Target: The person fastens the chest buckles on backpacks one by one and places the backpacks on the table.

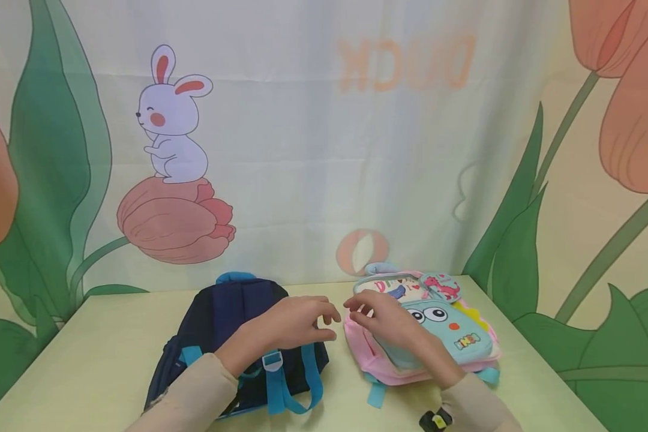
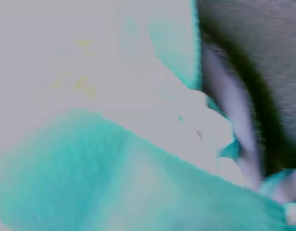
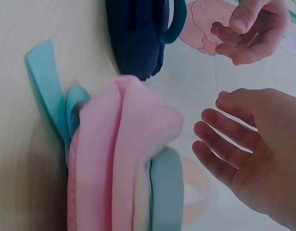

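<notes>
Two small backpacks are on the table. A navy one with bright blue straps (image 1: pixel 312 378) lies on the left, the navy backpack (image 1: pixel 248 306), its straps facing up. On the right is a pink and turquoise backpack (image 1: pixel 475 342) with cartoon eyes and a round dinosaur patch (image 1: pixel 441 288). My left hand (image 1: pixel 297 322) hovers over the navy backpack's right side, fingers loosely bent and holding nothing. Facing it, my right hand (image 3: pixel 253 144) hangs above the pink backpack's left side, relaxed and free of any object. The left wrist view is washed out, with turquoise webbing (image 2: pixel 90 173) close up.
The pale table (image 1: pixel 75 354) runs back to a printed curtain (image 1: pixel 291 120) with a rabbit, tulips and leaves. A small black item with a yellow-green spot (image 1: pixel 436 420) shows by the right sleeve (image 1: pixel 477 405). A turquoise strap end (image 1: pixel 377 396) lies before the pink backpack.
</notes>
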Action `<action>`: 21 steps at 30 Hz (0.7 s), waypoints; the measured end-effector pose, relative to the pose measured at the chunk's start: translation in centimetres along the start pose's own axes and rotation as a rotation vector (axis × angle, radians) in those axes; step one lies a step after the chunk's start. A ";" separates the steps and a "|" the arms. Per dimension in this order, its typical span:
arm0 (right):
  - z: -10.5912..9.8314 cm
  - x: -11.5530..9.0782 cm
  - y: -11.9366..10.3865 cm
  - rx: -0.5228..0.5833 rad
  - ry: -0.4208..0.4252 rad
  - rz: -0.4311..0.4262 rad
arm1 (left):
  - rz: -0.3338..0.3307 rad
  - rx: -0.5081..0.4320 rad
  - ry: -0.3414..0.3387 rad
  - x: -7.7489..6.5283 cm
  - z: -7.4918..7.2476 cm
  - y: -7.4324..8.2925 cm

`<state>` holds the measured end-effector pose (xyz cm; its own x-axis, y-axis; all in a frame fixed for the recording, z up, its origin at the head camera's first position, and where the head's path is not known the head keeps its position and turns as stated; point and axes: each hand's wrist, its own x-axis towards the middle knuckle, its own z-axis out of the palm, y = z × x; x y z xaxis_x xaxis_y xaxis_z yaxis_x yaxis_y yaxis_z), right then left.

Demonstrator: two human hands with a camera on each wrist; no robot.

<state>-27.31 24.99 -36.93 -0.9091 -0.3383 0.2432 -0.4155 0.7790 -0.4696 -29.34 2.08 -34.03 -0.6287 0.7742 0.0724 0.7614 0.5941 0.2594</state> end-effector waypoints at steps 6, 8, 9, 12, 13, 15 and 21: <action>-1.0 -0.7 1.1 -0.002 0.026 0.009 | 0.033 0.010 -0.020 1.7 -0.8 1.9; -1.3 -0.9 1.7 -0.006 0.040 -0.009 | 0.053 0.018 -0.021 2.4 -1.0 2.4; -1.5 -1.0 2.0 -0.007 0.047 -0.013 | 0.059 0.019 -0.023 2.8 -1.0 2.7; -2.0 -1.4 2.8 -0.010 0.062 -0.011 | 0.067 0.010 -0.030 3.8 -0.6 3.1; -2.1 -1.6 3.0 -0.013 0.067 -0.011 | 0.068 0.006 -0.032 4.1 -0.4 3.2; -2.5 -2.0 3.4 -0.004 0.074 0.001 | 0.064 -0.006 -0.039 4.8 0.0 3.4; -3.5 -3.0 5.0 0.001 0.105 0.011 | 0.055 -0.037 -0.057 6.4 1.6 3.9</action>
<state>-26.58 31.74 -37.09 -0.9053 -0.2727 0.3258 -0.4059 0.7817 -0.4735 -30.20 9.71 -34.13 -0.5753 0.8173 0.0327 0.7875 0.5426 0.2923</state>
